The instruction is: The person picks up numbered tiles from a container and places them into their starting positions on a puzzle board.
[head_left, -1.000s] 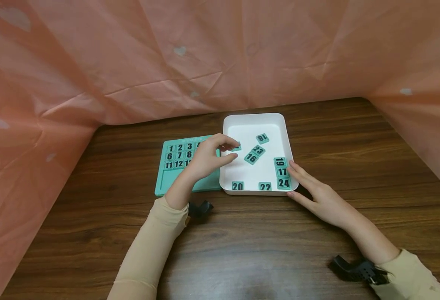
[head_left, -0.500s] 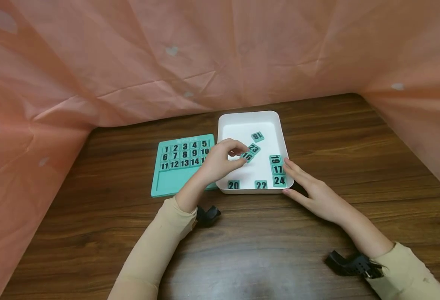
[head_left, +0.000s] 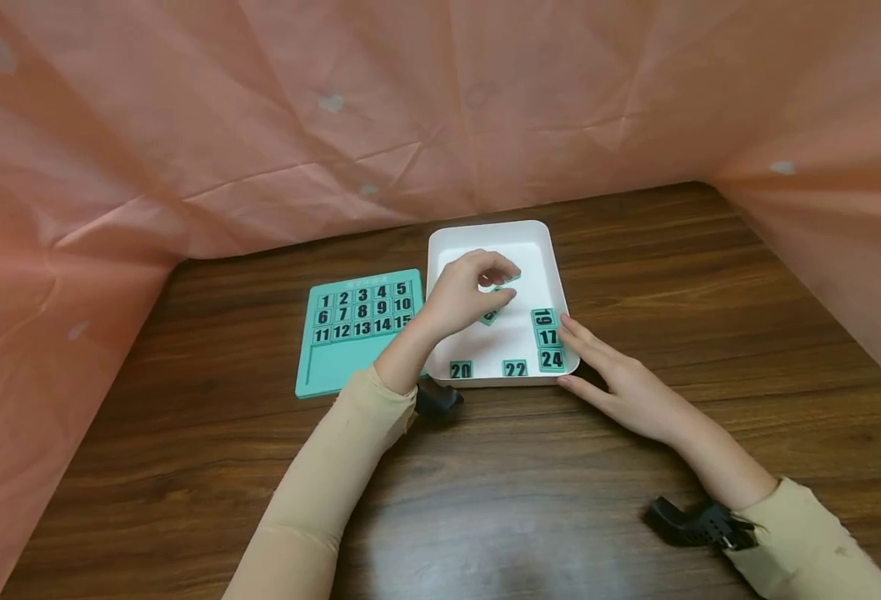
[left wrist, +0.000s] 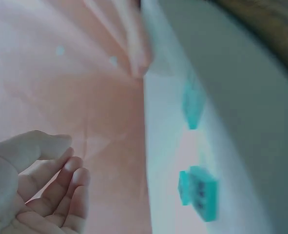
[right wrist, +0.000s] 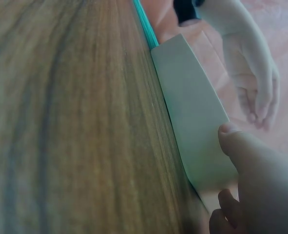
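Touches near right corner of white tray point(head_left: 488, 353) with spread right hand point(head_left: 630, 390), probably against sliding, and poises left hand point(head_left: 464, 298) over tiles point(head_left: 490, 318) with thumb off fingers.

a dark brown wooden bench point(head_left: 718, 308) with streaked grain spreads across the view, a pale sheen point(head_left: 500, 554) of light on its near part. behind its far edge and along both sides hangs a salmon-pink cloth point(head_left: 530, 108), creased and folded. whitish heart prints point(head_left: 331, 102) dot it, and a faint ring-shaped print point(head_left: 478, 93) shows near the middle.
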`<state>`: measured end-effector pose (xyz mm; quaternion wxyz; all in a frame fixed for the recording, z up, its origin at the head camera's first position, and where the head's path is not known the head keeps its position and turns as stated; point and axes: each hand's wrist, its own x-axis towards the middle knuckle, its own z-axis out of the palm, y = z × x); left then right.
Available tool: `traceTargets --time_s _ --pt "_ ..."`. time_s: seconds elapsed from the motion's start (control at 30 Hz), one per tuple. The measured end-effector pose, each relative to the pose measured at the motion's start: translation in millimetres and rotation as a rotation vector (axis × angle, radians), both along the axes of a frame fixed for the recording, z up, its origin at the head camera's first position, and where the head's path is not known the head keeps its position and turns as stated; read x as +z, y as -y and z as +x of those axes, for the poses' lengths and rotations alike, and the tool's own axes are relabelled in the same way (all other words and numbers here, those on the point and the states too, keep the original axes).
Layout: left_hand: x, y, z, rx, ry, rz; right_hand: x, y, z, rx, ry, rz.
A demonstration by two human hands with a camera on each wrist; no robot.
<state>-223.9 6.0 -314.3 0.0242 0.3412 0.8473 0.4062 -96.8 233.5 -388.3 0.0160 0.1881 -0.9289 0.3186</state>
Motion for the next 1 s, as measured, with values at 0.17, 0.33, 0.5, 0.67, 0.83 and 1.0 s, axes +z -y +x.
traceTargets --time_s 0.17,0.33,0.5,0.67,0.83,1.0 --pt "15.0 -3 -14.9 0.038 0.037 0.101 0.2 1 -0.4 -0.003 -0.014 0.01" --pt "25.8 -2 -25.9 0.055 0.046 0.146 -0.7 3 0.8 0.008 -0.018 0.01" --pt "24.3 8 -35.6 0.091 0.076 0.143 -1.9 5 0.7 0.013 -0.026 0.005" --pt "10.8 22 -43.7 0.102 0.176 0.159 -2.1 6 0.9 0.012 -0.016 0.002" --pt "-1.8 25 -45.5 0.099 0.206 0.158 -1.0 6 1.2 0.018 -0.007 0.008" --pt "-9.2 22 -41.7 0.072 0.195 0.105 -1.1 5 0.8 0.035 -0.014 0.018"
